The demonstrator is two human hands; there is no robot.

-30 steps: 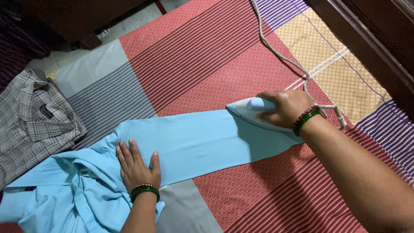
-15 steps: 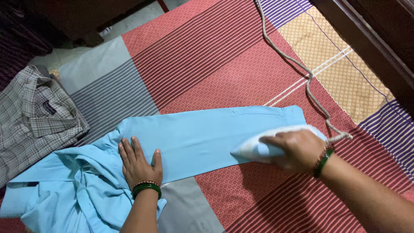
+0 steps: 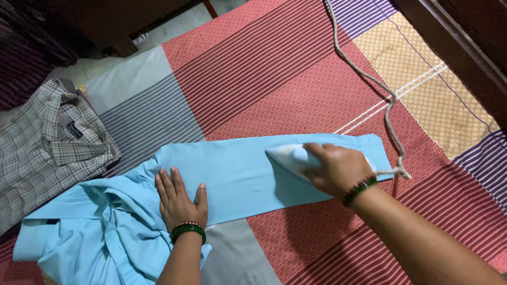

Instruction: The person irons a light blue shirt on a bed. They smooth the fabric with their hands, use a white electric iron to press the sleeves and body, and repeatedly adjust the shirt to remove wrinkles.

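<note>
Right hand (image 3: 338, 168) clamped on white iron (image 3: 291, 158), sole on light-blue shirt sleeve (image 3: 237, 177), near cuff end. Left hand (image 3: 178, 198) flat, fingers spread, pinning sleeve by shoulder. Open sleeve between hands. Cord (image 3: 369, 79) trailing up-right. Checked shirt (image 3: 47, 153) far left.

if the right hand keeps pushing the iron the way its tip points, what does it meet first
The right hand points the iron left along the flat blue shirt sleeve. First in that line looks to be the left hand pressing the sleeve, though the tip may pass just above it.
</note>
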